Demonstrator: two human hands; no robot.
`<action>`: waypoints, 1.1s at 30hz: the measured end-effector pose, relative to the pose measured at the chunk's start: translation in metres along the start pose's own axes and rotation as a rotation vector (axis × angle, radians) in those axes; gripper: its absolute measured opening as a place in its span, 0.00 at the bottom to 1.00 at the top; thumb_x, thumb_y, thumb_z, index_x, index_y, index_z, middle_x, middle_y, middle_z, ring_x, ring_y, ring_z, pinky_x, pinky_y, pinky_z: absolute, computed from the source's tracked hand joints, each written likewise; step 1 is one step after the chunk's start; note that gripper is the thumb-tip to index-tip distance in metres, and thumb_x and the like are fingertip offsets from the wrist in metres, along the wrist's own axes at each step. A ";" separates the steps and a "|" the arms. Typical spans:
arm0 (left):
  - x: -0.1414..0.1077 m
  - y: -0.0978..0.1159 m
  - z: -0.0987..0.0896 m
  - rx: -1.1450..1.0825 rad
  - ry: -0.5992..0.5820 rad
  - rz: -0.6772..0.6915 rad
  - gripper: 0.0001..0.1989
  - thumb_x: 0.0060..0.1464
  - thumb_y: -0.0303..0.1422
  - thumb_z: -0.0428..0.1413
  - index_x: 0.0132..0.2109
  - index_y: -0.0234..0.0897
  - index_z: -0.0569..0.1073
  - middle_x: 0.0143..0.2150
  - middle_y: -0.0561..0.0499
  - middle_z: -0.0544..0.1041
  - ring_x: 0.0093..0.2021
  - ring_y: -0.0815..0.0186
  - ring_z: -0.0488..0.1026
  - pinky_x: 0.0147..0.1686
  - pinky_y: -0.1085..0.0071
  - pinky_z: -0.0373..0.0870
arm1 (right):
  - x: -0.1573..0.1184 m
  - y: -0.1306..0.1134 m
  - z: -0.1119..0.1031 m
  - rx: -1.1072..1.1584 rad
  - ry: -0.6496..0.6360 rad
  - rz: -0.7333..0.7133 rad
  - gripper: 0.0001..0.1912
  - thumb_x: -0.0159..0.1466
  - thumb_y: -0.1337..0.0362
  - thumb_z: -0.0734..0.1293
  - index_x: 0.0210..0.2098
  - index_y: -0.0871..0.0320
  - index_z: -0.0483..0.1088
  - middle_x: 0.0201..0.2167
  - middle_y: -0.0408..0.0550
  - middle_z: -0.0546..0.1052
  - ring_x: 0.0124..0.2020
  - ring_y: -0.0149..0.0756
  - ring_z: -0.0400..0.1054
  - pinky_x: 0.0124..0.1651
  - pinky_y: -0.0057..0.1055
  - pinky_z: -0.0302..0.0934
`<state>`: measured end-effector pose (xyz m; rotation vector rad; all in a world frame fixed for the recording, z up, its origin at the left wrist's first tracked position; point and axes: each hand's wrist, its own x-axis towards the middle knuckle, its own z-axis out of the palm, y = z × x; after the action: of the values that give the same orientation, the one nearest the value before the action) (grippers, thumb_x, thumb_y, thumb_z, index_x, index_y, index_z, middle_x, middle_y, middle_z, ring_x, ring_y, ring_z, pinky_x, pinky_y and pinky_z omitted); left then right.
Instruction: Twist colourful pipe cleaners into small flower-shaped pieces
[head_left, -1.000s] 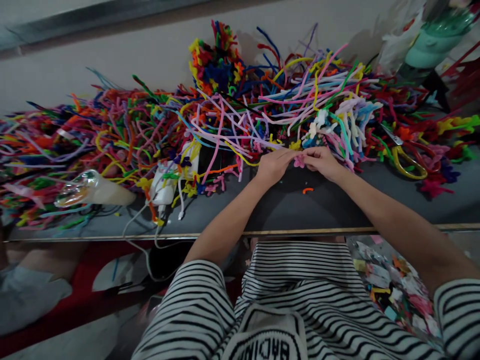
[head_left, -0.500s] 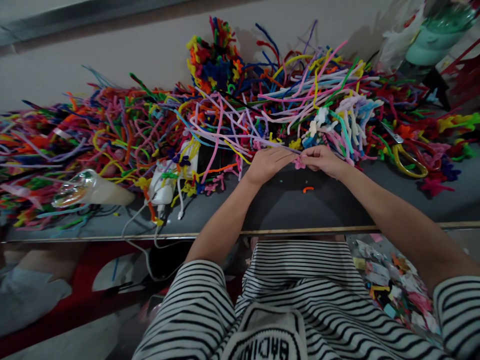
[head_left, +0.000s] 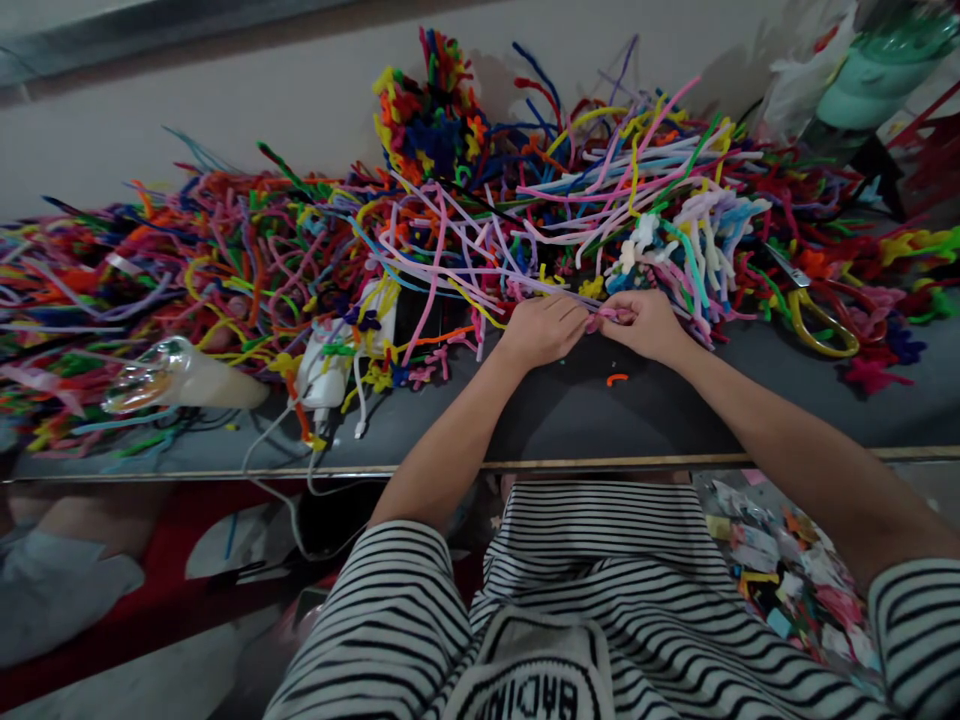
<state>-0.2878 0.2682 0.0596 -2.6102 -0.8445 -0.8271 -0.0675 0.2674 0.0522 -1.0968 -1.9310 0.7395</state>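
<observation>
Between my two hands is a small pink pipe cleaner flower (head_left: 606, 315), partly covered by fingers. My left hand (head_left: 549, 328) is closed, its fingertips pinching the flower's left side. My right hand (head_left: 646, 322) is closed too, with thumb and forefinger on the flower's right side. Both hands are just above the front part of the dark table (head_left: 585, 420). A short orange pipe cleaner scrap (head_left: 617, 379) lies below them. Behind them spreads a tangled heap of coloured pipe cleaners (head_left: 450, 265).
Yellow-handled scissors (head_left: 821, 330) lie to the right. A white power adapter (head_left: 322, 370) with a cable and a clear plastic cup (head_left: 187, 378) on its side are at left. A mint-green container (head_left: 862, 90) stands at back right. Scraps (head_left: 795, 580) cover the floor.
My right hand has shifted its grip and its fingers now cover more of the pink flower. The flower's petals, plainer before, are now bunched between both hands' fingertips.
</observation>
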 end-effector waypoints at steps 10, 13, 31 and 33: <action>0.010 0.003 0.018 -1.045 -0.015 -0.823 0.10 0.57 0.36 0.62 0.31 0.35 0.79 0.26 0.53 0.78 0.26 0.72 0.70 0.31 0.73 0.68 | -0.004 -0.012 0.005 -0.240 0.134 -0.084 0.08 0.61 0.62 0.69 0.31 0.59 0.79 0.20 0.44 0.73 0.24 0.32 0.65 0.33 0.31 0.57; 0.007 0.000 0.020 -1.093 0.047 -0.795 0.14 0.56 0.43 0.66 0.32 0.36 0.80 0.28 0.52 0.79 0.30 0.71 0.72 0.36 0.72 0.69 | -0.002 -0.005 0.001 -0.033 0.096 -0.001 0.13 0.62 0.57 0.70 0.30 0.61 0.80 0.18 0.43 0.71 0.21 0.29 0.59 0.30 0.31 0.53; 0.006 -0.004 0.043 -1.017 -0.021 -0.708 0.19 0.68 0.48 0.55 0.38 0.36 0.75 0.25 0.55 0.70 0.25 0.71 0.65 0.30 0.72 0.63 | 0.003 0.016 0.007 0.421 0.023 0.274 0.22 0.56 0.44 0.78 0.31 0.58 0.81 0.27 0.48 0.82 0.27 0.33 0.71 0.33 0.30 0.64; 0.006 -0.003 0.043 -1.030 0.013 -0.726 0.22 0.65 0.53 0.56 0.38 0.36 0.76 0.25 0.55 0.71 0.25 0.72 0.65 0.29 0.72 0.62 | 0.004 0.016 0.009 0.427 0.033 0.271 0.22 0.56 0.44 0.78 0.31 0.58 0.81 0.29 0.48 0.82 0.29 0.34 0.73 0.35 0.31 0.66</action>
<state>-0.2673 0.2913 0.0290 -3.0629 -1.7798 -1.8690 -0.0696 0.2776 0.0368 -1.0970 -1.5127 1.2096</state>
